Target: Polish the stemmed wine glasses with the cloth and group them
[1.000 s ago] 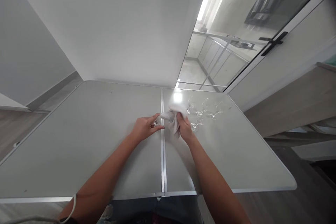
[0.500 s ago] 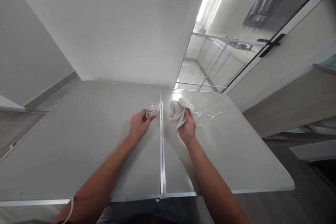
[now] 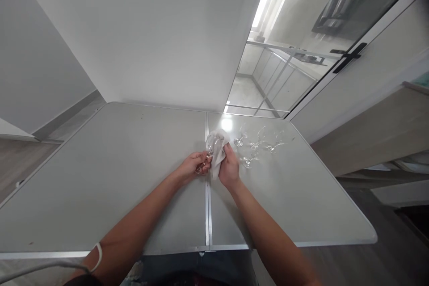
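Note:
Over the seam of the pale folding table [image 3: 140,187], my left hand [image 3: 196,164] is closed on a small clear stemmed glass [image 3: 210,145], its base showing by the fingers. A crumpled white cloth [image 3: 218,152] is in my right hand [image 3: 230,168], whose fingers are closed round it. The cloth lies against the bowl of the glass and hides part of it. To the right of my right hand stand several clear stemmed glasses [image 3: 248,162] in a loose group.
A white wall [image 3: 161,44] meets the table's far edge. At the far right is a glass-panelled door with a black handle [image 3: 350,58]. A white cable [image 3: 50,267] runs by my left forearm. A metal seam [image 3: 207,214] crosses the table.
My two hands have come together. The cloth has moved left onto the glass, and the glass has moved right and nearer to me. The glasses standing at right show more fully.

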Demonstrator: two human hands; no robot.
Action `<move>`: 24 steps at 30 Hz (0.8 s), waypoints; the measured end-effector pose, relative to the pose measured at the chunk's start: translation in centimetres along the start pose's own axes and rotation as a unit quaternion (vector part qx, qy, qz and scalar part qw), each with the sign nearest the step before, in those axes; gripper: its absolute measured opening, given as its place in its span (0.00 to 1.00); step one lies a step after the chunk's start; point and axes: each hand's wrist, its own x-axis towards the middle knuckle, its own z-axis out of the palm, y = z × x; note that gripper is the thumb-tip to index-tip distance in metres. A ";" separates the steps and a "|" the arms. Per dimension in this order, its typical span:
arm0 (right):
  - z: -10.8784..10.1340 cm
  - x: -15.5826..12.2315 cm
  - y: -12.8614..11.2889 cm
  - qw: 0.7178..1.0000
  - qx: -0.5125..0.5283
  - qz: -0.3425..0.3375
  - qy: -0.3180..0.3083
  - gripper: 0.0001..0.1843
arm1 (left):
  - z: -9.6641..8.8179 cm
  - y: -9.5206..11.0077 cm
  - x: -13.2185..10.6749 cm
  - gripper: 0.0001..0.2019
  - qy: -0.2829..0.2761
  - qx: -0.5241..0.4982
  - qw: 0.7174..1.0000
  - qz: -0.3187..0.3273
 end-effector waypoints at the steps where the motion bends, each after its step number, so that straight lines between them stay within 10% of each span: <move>1: 0.1 -0.1 0.2 0.997 -0.062 -0.046 0.006 0.23 | 0.1 -0.1 0.2 0.23 0.017 0.002 1.000 0.006; 3: 0.0 -0.3 0.4 0.960 -0.235 -0.154 -0.009 0.22 | -0.1 -0.4 0.4 0.23 0.050 0.040 0.997 0.033; 6: -0.6 -0.1 -0.2 0.813 -0.493 -0.291 -0.106 0.20 | -1.0 -0.5 0.6 0.20 0.110 0.185 0.972 0.098; 8: -1.2 0.3 -1.0 0.719 -0.586 -0.337 -0.157 0.19 | -1.7 -0.2 0.3 0.15 0.150 0.323 0.925 0.135; 10: -1.7 0.6 -2.0 0.685 -0.616 -0.347 -0.180 0.17 | -2.3 0.4 -0.1 0.08 0.170 0.471 0.854 0.142; 15: -2.3 0.9 -3.8 0.790 -0.512 -0.240 -0.237 0.21 | -2.7 1.8 -1.3 0.05 0.124 0.694 0.703 0.093; 19: -2.4 0.8 -4.4 0.904 -0.360 -0.087 -0.213 0.25 | -2.5 1.9 -1.7 0.06 0.084 0.679 0.718 0.128; 24: -1.2 0.5 -3.9 0.968 -0.213 0.026 -0.128 0.28 | -2.1 1.7 -1.6 0.14 0.104 0.592 0.786 0.147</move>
